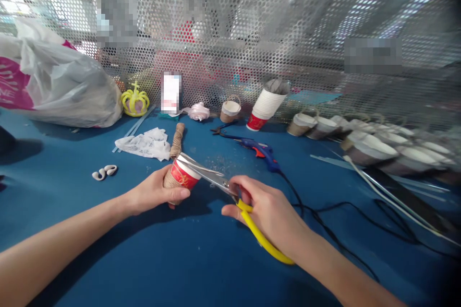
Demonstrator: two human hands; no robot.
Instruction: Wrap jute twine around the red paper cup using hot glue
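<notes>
My left hand is wrapped round a red paper cup with a white rim, tilted to the right. Brown twine winds about the cup's lower part. In my right hand is a pair of scissors with yellow handles. Their blades are parted and lie at the cup's rim, one seemingly reaching into its mouth. Just behind the cup stands a spool of brown twine. A crumpled white plastic sheet lies left of the spool.
A blue glue gun with a black cord lies beyond my right hand, near pliers. Stacked paper cups lean by the perforated metal screen. Several small twine-covered buckets crowd the right. A large plastic bag sits left.
</notes>
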